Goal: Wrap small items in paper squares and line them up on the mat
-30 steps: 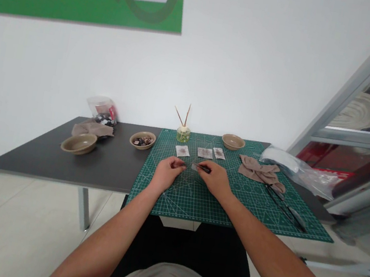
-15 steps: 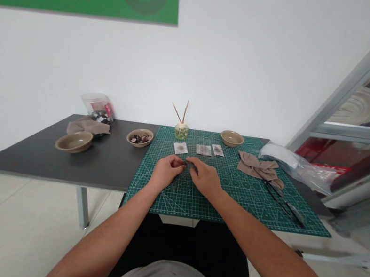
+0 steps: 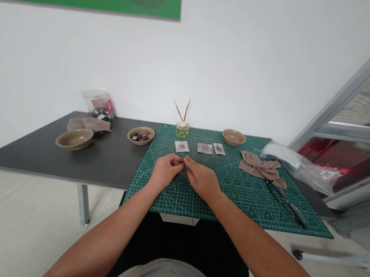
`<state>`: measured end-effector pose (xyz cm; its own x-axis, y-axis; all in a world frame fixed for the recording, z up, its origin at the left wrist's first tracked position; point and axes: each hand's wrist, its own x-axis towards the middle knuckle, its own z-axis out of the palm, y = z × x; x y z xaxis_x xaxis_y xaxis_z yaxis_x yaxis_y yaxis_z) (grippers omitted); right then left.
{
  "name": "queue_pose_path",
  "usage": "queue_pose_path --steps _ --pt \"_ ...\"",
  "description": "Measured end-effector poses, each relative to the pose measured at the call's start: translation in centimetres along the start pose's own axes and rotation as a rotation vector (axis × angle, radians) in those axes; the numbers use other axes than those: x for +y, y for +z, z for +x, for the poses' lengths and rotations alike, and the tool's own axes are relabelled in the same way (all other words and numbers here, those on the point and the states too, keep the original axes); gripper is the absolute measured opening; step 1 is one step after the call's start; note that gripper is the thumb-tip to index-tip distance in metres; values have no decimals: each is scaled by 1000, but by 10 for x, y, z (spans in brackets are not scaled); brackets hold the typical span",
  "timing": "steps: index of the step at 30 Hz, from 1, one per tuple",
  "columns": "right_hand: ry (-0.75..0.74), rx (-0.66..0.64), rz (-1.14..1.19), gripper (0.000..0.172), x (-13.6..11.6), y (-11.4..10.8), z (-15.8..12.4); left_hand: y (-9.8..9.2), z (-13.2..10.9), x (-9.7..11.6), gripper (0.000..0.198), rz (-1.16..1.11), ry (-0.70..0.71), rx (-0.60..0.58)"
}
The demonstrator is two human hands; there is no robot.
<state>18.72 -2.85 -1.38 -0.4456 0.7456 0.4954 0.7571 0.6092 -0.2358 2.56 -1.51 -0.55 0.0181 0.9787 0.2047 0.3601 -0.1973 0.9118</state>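
Three papers lie near, likely for easy reach; left hand and right hand meet, their grip unclear from here.

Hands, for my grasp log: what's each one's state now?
Left hand: closed, pinching a small dark item, too small to identify.
Right hand: at the same item; grip cannot be told.

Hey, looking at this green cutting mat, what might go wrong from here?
The small dark item between your left grip and right grip might slip; it's mostly hidden. A forward reach could tip the reed bottle standing beyond, or shift the white squares lying nearer.
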Motion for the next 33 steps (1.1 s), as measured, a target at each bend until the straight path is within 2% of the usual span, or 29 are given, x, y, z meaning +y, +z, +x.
queue_pose_path --steps 7,13,20,23,26,33 --pt "-3 -5 -5 44 0 -1 -1 0 -2 1 13 -9 19 41" --pt "56 90 70 42 4 0 0 2 2 -3 16 -124 15 4" --pt "15 174 147 31 5 -1 2 0 3 -2 17 -47 104 -65" --pt "38 169 164 29 4 -1 2 2 2 -3 21 -68 120 -96" --pt "77 151 153 28 4 0 2 3 2 -4 17 -71 112 -75" --pt "135 17 67 29 2 0 2 2 -1 0 17 -37 102 -69"
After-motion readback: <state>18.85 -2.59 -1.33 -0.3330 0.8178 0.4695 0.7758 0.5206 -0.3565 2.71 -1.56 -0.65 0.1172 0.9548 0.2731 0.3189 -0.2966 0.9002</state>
